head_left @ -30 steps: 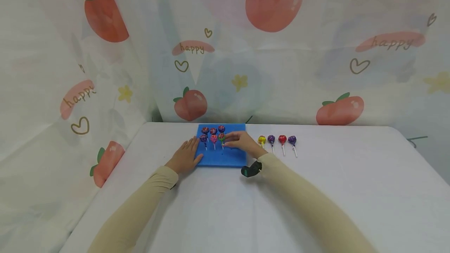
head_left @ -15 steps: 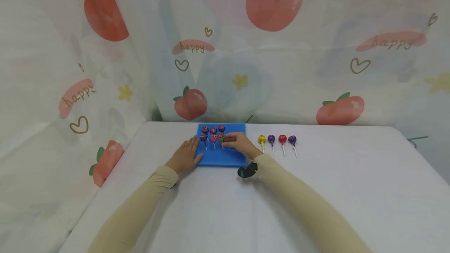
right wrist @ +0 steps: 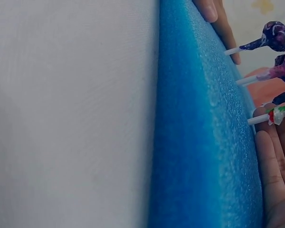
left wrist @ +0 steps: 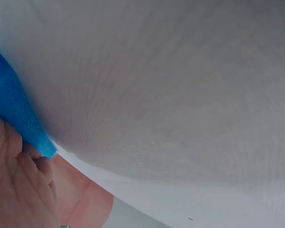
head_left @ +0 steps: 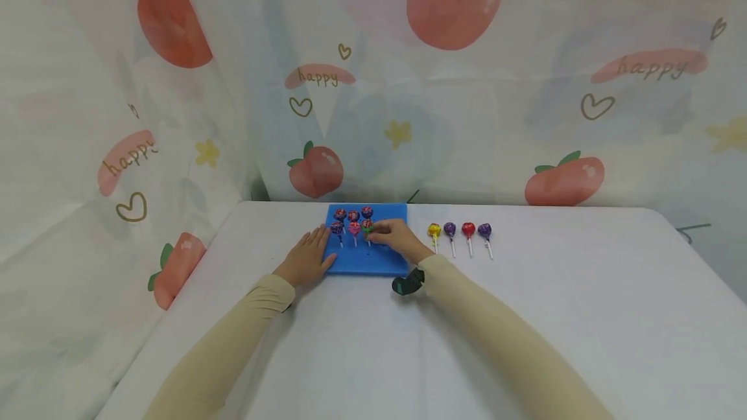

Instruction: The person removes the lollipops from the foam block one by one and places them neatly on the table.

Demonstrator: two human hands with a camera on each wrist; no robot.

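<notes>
A blue foam block (head_left: pixel 362 264) lies at the table's far side, with several wrapped lollipops standing in it in two rows. My left hand (head_left: pixel 305 258) rests on the block's left edge, fingers straight; the left wrist view shows its fingers against the foam (left wrist: pixel 12 102). With my right hand (head_left: pixel 403 238) I pinch a green-and-red lollipop (head_left: pixel 367 226) at the right end of the nearer row. In the right wrist view its white stick (right wrist: pixel 258 119) meets the foam, beside a pink lollipop (right wrist: pixel 280 69) and a dark purple one (right wrist: pixel 276 37). Its candy head is mostly hidden there.
Right of the block, a yellow lollipop (head_left: pixel 434 231), a purple one (head_left: pixel 449 229), a red one (head_left: pixel 469 230) and another purple one (head_left: pixel 485 231) lie in a row on the white table (head_left: pixel 350 349). A fruit-printed curtain (head_left: pixel 467 115) hangs behind.
My right hand and wrist have shifted slightly left and stay at the green-and-red lollipop. The left hand and the other lollipops keep their places.
</notes>
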